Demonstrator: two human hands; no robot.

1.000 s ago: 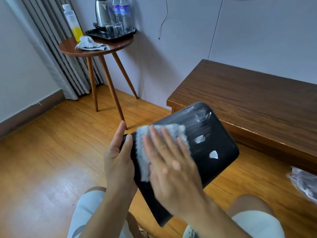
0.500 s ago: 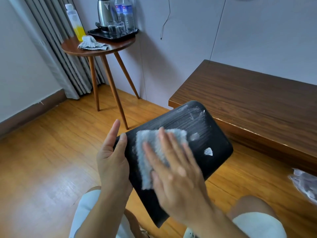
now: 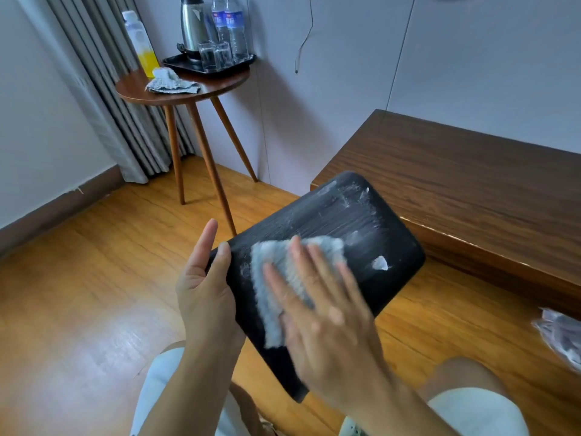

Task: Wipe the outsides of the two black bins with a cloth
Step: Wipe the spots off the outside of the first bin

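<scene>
Lying under the right hand's (image 3: pixel 327 325) flat, spread fingers (image 3: pixel 301 262), cloth (image 3: pixel 270 297) covers bin (image 3: pixel 361 221).

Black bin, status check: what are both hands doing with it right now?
Left hand steadying black bin at its edge, fingers straight. Right hand flat, pressing cloth on bin. White smears remain. Nothing in the way.
</scene>
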